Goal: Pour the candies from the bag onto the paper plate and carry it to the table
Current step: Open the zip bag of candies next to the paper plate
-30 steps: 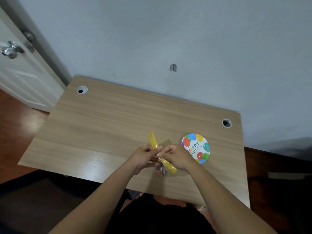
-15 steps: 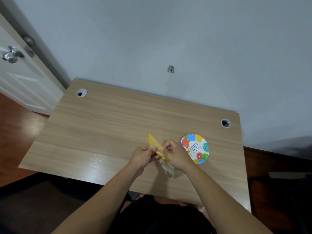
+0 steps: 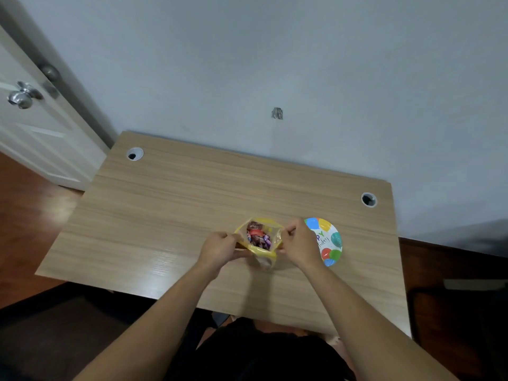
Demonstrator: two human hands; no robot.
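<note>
Yellow-rimmed bag (image 3: 258, 244), shut before, now pulled open by both hands (image 3: 221, 248) (image 3: 298, 244), candies (image 3: 257, 236) showing

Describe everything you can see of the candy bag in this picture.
The candy bag looks like thin clear plastic with a yellow band around its mouth. The mouth is pulled wide open and faces up at the camera, showing wrapped candies in red, brown and purple inside. The left hand and right hand each pinch one side of the rim. It is over the wooden desk, beside the paper plate.
</note>
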